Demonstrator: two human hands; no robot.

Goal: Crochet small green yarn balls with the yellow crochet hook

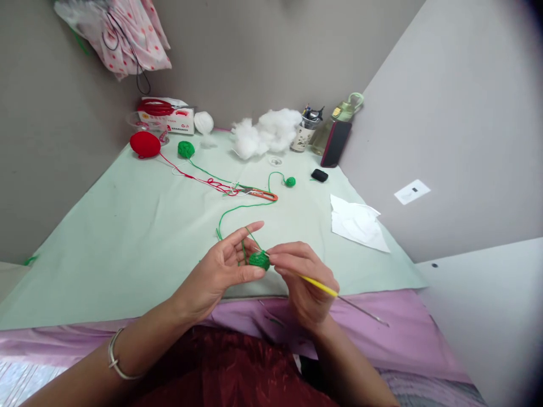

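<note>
My left hand (231, 261) pinches a small green crochet piece (258, 260) between thumb and fingers, its index finger stretched out with green yarn (253, 237) running over it. My right hand (303, 271) grips a crochet hook (320, 285) with a yellow handle, its bare metal end pointing down to the right. The hook's working tip meets the upper edge of the green piece; the exact stitch is too small to make out. From my left hand the green strand curves back across the table toward orange-handled thread snips (263, 194).
Behind lie a red yarn ball (145, 144), a green yarn ball (185, 149), white stuffing (265, 134) and a small green crochet ball (291, 181). At the right stand a pen cup (302, 138), a bottle (326, 133) and a phone (336, 144), with white paper (358, 222) nearer.
</note>
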